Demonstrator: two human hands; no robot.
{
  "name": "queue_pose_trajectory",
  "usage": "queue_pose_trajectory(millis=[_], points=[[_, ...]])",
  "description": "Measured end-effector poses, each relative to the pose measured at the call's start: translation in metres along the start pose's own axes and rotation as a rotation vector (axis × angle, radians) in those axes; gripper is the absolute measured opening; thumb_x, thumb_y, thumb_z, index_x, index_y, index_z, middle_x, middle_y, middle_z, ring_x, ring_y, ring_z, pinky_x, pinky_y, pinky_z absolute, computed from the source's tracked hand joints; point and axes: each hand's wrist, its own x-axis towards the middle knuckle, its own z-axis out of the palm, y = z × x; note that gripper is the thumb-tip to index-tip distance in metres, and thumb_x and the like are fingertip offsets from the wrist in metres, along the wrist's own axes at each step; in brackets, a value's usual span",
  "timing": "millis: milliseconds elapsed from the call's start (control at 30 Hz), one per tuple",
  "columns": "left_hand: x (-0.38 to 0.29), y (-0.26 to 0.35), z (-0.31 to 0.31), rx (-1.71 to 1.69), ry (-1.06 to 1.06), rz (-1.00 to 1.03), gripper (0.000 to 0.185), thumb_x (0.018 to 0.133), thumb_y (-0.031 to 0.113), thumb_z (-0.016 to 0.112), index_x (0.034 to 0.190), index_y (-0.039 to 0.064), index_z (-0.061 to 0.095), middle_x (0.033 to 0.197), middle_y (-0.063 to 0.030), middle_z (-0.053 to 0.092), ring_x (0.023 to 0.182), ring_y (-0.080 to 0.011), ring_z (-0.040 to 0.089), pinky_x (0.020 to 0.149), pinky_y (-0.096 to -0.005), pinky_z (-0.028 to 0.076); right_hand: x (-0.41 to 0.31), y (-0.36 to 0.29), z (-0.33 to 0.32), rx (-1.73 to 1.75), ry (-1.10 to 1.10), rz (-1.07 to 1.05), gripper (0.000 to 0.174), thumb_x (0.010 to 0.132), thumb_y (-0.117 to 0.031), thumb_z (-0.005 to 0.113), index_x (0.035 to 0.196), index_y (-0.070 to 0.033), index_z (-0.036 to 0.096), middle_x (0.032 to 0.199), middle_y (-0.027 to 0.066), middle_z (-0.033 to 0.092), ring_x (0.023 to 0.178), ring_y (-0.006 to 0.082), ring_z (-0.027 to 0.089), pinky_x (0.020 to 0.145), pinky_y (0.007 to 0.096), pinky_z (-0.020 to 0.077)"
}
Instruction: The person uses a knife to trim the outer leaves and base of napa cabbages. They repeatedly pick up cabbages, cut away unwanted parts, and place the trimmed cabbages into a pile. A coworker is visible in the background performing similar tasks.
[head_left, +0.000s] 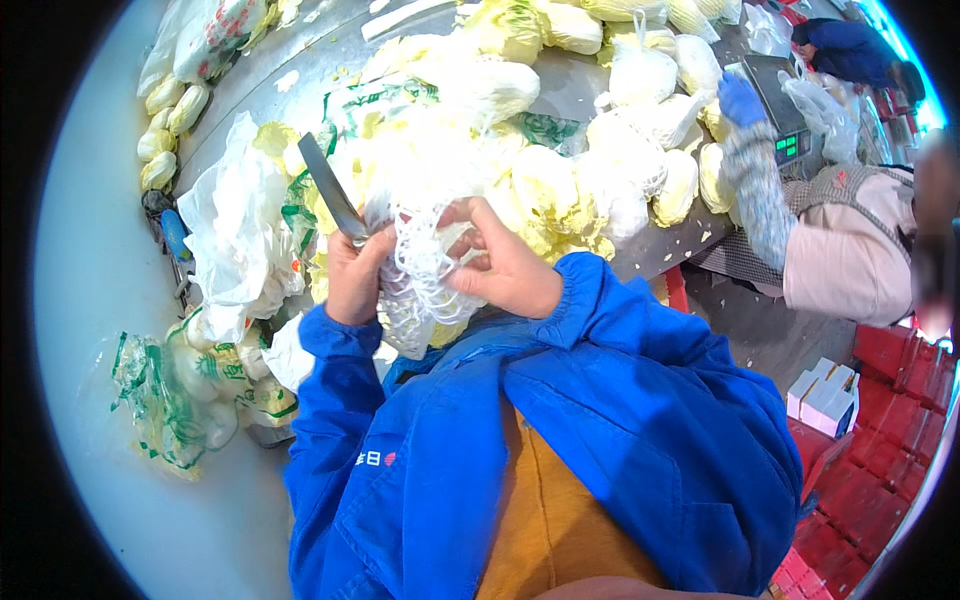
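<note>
My left hand (355, 271) grips a knife (330, 187), its broad dark blade pointing up and away from me. The same hand also pinches the edge of a bunched white foam mesh sleeve (427, 262). From the other side, the fingers of my right hand (504, 262) hold the netting. Beyond both hands, pale napa cabbages (544, 180) are heaped on the metal table. Glare washes out the middle of the heap, so single heads there are hard to tell apart. Crumpled white plastic bags (236, 225) lie to the left of my knife.
At the right a co-worker's blue-gloved hand (741, 99) is beside a digital scale (787, 112). Green-printed plastic bags of produce (202, 390) stand low on the left. More cabbages (166, 131) line the table's far left edge. A white box (823, 396) rests among red crates (892, 420) at lower right.
</note>
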Motion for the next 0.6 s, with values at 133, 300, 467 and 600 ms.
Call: queue_pose_trajectory(millis=[133, 300, 467, 600], points=[[-0.002, -0.014, 0.031, -0.082, 0.071, -0.037, 0.022, 0.089, 0.01, 0.062, 0.107, -0.002, 0.063, 0.097, -0.005, 0.066, 0.085, -0.0115, 0.061, 0.076, -0.0256, 0.049, -0.01, 0.033, 0.019, 0.195, -0.083, 0.057, 0.085, 0.073, -0.012, 0.079, 0.141, -0.003, 0.031, 0.129, 0.0094, 0.051, 0.117, 0.0193, 0.048, 0.101, 0.0315, 0.0388], [-0.002, 0.003, 0.034, 0.354, 0.02, 0.071, 0.025, 0.093, 0.013, 0.059, 0.11, -0.005, 0.061, 0.097, -0.0099, 0.065, 0.084, -0.0122, 0.061, 0.069, -0.0246, 0.05, -0.014, 0.053, -0.004, 0.096, 0.119, -0.008, 0.051, 0.08, -0.008, 0.067, 0.128, -0.002, 0.049, 0.112, 0.0072, 0.062, 0.102, 0.0147, 0.055, 0.092, 0.031, 0.0437], [-0.005, 0.028, 0.03, 0.393, 0.015, 0.196, 0.031, 0.094, 0.008, 0.051, 0.123, -0.003, 0.052, 0.115, -0.0142, 0.059, 0.083, -0.0161, 0.065, 0.059, -0.0258, 0.054, -0.016, 0.024, -0.056, 0.105, 0.356, -0.189, 0.039, 0.083, -0.002, 0.06, 0.122, -0.002, 0.055, 0.108, 0.005, 0.064, 0.097, 0.0128, 0.057, 0.088, 0.0296, 0.0456], [-0.012, -0.014, 0.045, 0.466, -0.308, 0.166, 0.042, 0.088, 0.002, 0.056, 0.13, -0.001, 0.049, 0.127, -0.0133, 0.055, 0.092, -0.0132, 0.062, 0.072, -0.0254, 0.051, -0.013, 0.02, -0.04, 0.316, 0.434, -0.041, 0.033, 0.085, 0.001, 0.06, 0.117, -0.002, 0.059, 0.107, 0.0048, 0.065, 0.097, 0.0123, 0.059, 0.086, 0.0301, 0.0478]])
